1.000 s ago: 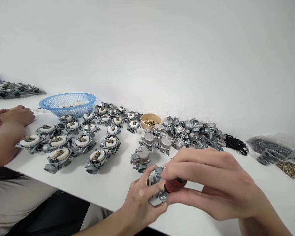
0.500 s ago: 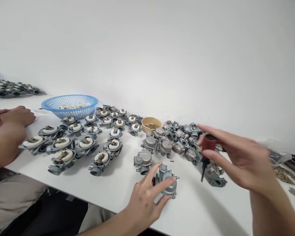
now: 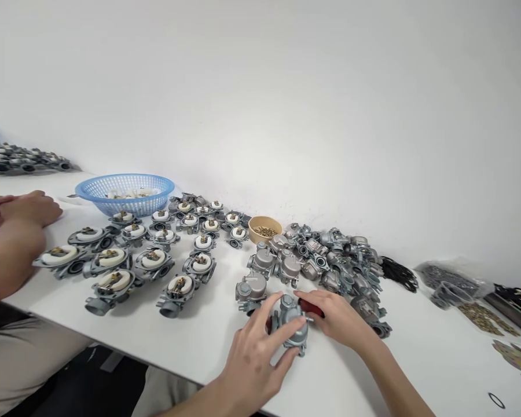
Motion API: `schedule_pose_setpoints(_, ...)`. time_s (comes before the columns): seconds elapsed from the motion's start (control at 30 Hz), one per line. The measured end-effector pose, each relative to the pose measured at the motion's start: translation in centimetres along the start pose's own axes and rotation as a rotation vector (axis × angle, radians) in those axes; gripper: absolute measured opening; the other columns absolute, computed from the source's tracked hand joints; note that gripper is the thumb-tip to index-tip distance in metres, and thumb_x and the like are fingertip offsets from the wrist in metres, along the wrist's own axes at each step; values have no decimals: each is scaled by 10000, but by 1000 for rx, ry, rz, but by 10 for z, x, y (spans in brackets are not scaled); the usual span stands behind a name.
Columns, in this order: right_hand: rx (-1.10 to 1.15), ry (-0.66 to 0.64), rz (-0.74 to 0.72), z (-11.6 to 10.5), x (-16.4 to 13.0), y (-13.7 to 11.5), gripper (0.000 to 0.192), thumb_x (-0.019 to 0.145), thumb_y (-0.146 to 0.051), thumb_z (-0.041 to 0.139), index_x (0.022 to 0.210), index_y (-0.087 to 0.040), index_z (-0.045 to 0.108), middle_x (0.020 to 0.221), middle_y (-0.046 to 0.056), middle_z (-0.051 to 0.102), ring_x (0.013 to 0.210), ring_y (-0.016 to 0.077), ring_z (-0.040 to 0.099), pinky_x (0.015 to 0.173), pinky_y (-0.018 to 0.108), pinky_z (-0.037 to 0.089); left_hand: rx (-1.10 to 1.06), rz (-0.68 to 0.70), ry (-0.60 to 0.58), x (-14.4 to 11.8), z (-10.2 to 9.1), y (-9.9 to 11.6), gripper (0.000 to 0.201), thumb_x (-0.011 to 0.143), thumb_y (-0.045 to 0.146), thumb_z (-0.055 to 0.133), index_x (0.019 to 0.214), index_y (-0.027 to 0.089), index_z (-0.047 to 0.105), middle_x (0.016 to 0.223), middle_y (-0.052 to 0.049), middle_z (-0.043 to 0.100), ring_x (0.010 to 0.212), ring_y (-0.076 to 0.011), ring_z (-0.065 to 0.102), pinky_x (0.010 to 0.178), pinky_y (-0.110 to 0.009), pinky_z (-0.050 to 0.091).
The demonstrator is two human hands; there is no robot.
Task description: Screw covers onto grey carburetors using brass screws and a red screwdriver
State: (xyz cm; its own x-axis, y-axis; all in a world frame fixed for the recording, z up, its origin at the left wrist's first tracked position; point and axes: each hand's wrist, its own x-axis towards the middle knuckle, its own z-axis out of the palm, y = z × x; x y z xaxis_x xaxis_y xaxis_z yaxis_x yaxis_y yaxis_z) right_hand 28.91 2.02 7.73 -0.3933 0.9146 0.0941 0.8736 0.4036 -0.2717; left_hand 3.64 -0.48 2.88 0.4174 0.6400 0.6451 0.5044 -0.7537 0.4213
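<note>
A grey metal carburetor (image 3: 292, 315) stands on the white table near its front edge, round bowl cover upward. My left hand (image 3: 254, 353) grips it, thumb and fingers closed about its sides. Just right of it, my right hand (image 3: 341, 318) is wrapped round the red handle of a screwdriver (image 3: 312, 308), held low by the carburetor. The tool's shaft and tip are hidden. Behind my hands sits another covered carburetor (image 3: 252, 286), with a pile of more carburetors (image 3: 321, 263) to the right.
Open carburetors with white floats (image 3: 151, 258) stand in rows at left. A blue basket (image 3: 125, 205) and a tan bowl of brass screws (image 3: 264, 231) stand behind. At far left rests another person's arm (image 3: 15, 249). Black rings (image 3: 398, 273) and brass parts (image 3: 486, 318) lie at right.
My right hand has come down and left with the screwdriver, from raised in the air to beside the carburetor. My left hand keeps its grip. The small screw on the table is no longer visible.
</note>
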Motion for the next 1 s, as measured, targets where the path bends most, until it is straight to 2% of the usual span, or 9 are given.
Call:
schedule_pose_setpoints(0.27,83,-25,29,0,6,-2,441,870,-98,578,1249,-250,743,1133,89,775,1033,263,706,903,354,547,12,87,154,-5,-6,3,439,901,270,716,1335,328,688,1471,-144,597,1001,-284,744,624,-330,641)
schedule_pose_setpoints(0.37,102,-35,34,-1,5,-2,429,864,-100,580,1231,-247,748,1090,86,762,995,259,696,868,348,541,-122,235,273,12,-31,6,304,900,176,705,1193,255,729,1212,-123,734,836,-199,729,596,-272,603)
schedule_pose_setpoints(0.43,116,-43,38,-2,4,-1,433,868,-106,577,1241,-247,744,1076,85,753,984,258,686,859,353,536,-198,294,307,42,-57,4,240,909,103,675,1102,233,732,976,-56,778,806,-168,715,645,-255,597)
schedule_pose_setpoints(0.5,136,-46,46,-2,4,0,469,869,-113,577,1292,-254,726,1118,89,742,1016,266,678,876,365,532,-234,291,219,90,-82,-4,187,960,136,616,1061,223,748,917,-27,797,762,-144,712,667,-255,600)
schedule_pose_setpoints(0.57,159,-50,54,-1,3,0,481,879,-135,581,1324,-265,712,1158,91,730,1050,275,670,894,377,532,-172,132,47,150,-97,-18,215,1007,263,571,1068,231,775,939,-19,808,647,-117,671,616,-250,582)
schedule_pose_setpoints(0.67,188,-51,66,-2,2,1,423,908,-195,594,1304,-272,722,1149,93,725,1045,280,666,897,388,536,109,-163,-240,232,-91,-47,289,1033,320,535,1192,241,764,1178,-39,784,984,-179,727,891,-312,596)
schedule_pose_setpoints(0.73,212,-42,75,-3,0,1,387,929,-239,601,1292,-273,729,1151,95,723,1044,282,663,898,390,536,173,-197,-345,267,-73,-69,246,1012,265,580,1132,206,786,1221,-67,765,1132,-230,697,1001,-345,562)
schedule_pose_setpoints(0.83,241,-25,88,-5,-2,1,366,950,-265,594,1286,-270,739,1159,96,724,1052,280,662,904,388,530,238,-250,-514,286,-41,-101,189,996,290,676,1110,156,745,1204,-97,739,1090,-237,704,960,-424,593)
schedule_pose_setpoints(1.0,223,-3,95,-9,-4,5,330,934,-234,602,1215,-279,770,1096,81,736,992,266,667,856,366,517,326,-296,-682,288,-2,-140,263,1021,352,664,1209,170,686,1233,-90,701,1053,-230,705,899,-411,619)
